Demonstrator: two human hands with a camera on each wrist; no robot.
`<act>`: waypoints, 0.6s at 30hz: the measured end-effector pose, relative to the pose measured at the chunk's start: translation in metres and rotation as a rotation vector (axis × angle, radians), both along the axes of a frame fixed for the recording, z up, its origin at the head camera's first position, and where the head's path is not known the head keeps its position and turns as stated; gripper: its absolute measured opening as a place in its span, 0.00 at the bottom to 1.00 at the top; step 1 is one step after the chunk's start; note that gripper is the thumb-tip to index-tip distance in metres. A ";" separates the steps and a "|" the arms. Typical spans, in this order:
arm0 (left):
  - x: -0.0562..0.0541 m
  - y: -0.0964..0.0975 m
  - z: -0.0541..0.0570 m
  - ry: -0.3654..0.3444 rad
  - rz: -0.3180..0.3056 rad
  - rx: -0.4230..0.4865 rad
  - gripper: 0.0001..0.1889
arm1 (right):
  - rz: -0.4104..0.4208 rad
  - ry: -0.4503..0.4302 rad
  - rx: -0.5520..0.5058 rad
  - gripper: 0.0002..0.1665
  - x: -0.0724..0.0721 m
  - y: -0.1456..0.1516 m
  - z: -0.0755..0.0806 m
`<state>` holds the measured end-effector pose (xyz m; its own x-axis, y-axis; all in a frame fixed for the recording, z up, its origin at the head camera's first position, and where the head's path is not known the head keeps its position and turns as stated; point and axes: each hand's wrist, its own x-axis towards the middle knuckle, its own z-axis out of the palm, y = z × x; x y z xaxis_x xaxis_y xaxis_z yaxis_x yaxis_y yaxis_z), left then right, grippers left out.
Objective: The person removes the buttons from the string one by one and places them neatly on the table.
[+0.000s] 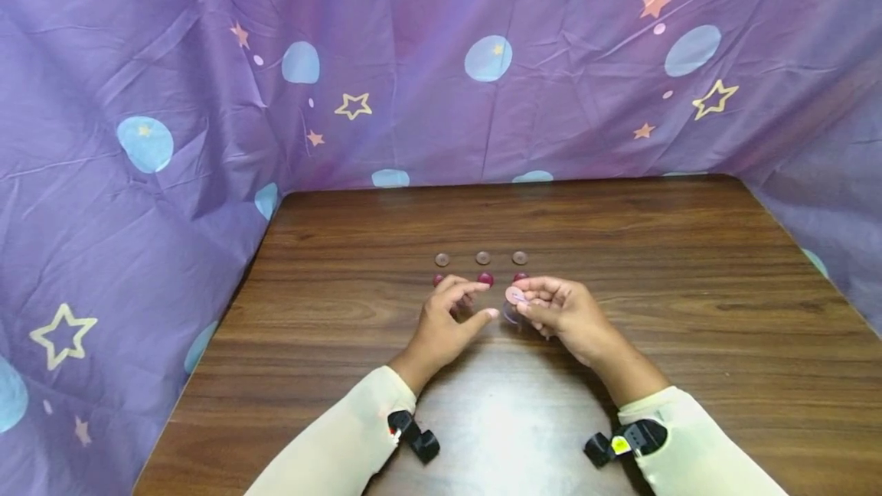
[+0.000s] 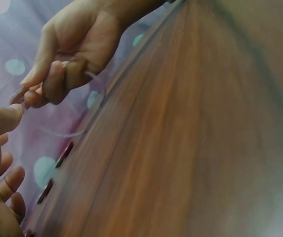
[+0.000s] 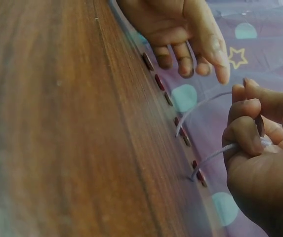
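Observation:
My right hand (image 1: 568, 318) pinches a flat, round pinkish disc (image 1: 514, 295) between thumb and fingers. A thin pale lavender cord (image 3: 211, 157) runs from the same hand, and two lengths of it hang down in the right wrist view. Just left of the disc is my left hand (image 1: 444, 324), thumb and fingers spread apart with nothing between them. Behind the hands are dark red discs (image 1: 485, 280) in a row, two partly hidden by fingers. Farther back lie three brown discs (image 1: 483, 258), each with a small mark at its centre.
Both hands are over a brown wood-grain table (image 1: 331, 373). A purple cloth (image 1: 427, 14) with stars and blue spots hangs along the table's back and sides. Each pale sleeve (image 1: 338, 442) carries a black wrist camera (image 1: 416, 436).

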<state>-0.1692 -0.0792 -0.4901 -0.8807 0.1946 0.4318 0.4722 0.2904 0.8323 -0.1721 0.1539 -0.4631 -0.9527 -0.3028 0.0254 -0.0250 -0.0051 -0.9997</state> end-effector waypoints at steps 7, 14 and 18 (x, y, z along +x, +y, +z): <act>-0.002 0.015 0.000 0.023 -0.018 -0.022 0.22 | 0.016 -0.016 -0.023 0.19 -0.002 0.002 -0.003; -0.004 0.019 -0.001 0.033 0.001 -0.024 0.20 | 0.029 -0.026 -0.021 0.11 -0.003 0.001 -0.003; -0.004 0.019 -0.002 0.038 0.000 -0.007 0.19 | 0.030 -0.010 0.004 0.11 -0.003 0.001 -0.003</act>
